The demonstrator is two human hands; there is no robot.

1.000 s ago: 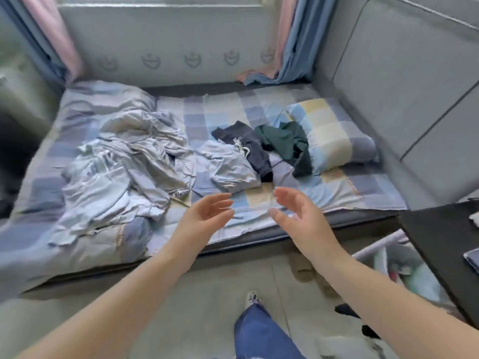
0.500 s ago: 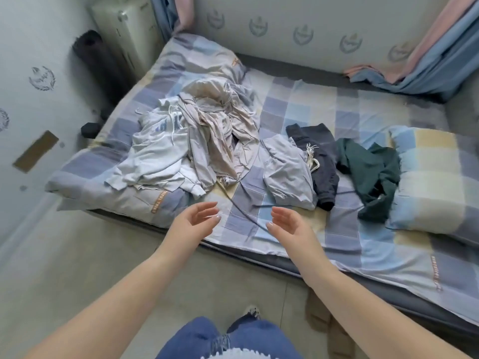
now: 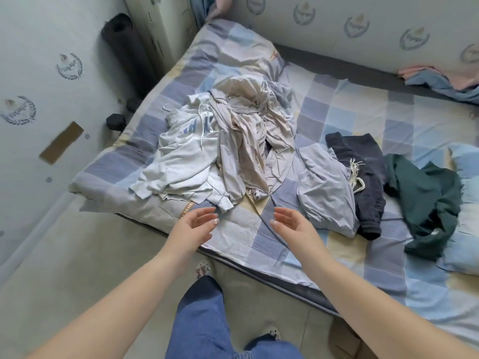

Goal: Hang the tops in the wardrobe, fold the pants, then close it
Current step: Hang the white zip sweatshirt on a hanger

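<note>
The heap of pale tops (image 3: 233, 149) lies on the checked bed (image 3: 337, 110), at 12 o'clock from both hands and just beyond the fingertips. Its white hoodie (image 3: 181, 161) with blue lettering spreads toward 11 o'clock of the left hand (image 3: 191, 226), its hem lying near that hand's fingers (image 3: 207, 216) but not touching them. The right hand (image 3: 293, 226) hovers over the bedsheet with the heap's beige garment (image 3: 246, 141) at its 11 o'clock.

At 2 o'clock of the right hand lie 3 more pieces side by side: a light grey garment (image 3: 324, 193), a dark navy one with a cream drawstring (image 3: 363, 172), and a dark green one (image 3: 427, 203) against a checked pillow (image 3: 466, 177). Nothing lies between the hands and the heap but bare sheet.

Both forearms reach forward from the bottom edge, palms turned toward each other, fingers loosely spread and slightly bent, holding nothing. A leg in blue jeans (image 3: 204, 320) stands on the floor between the arms.
</note>
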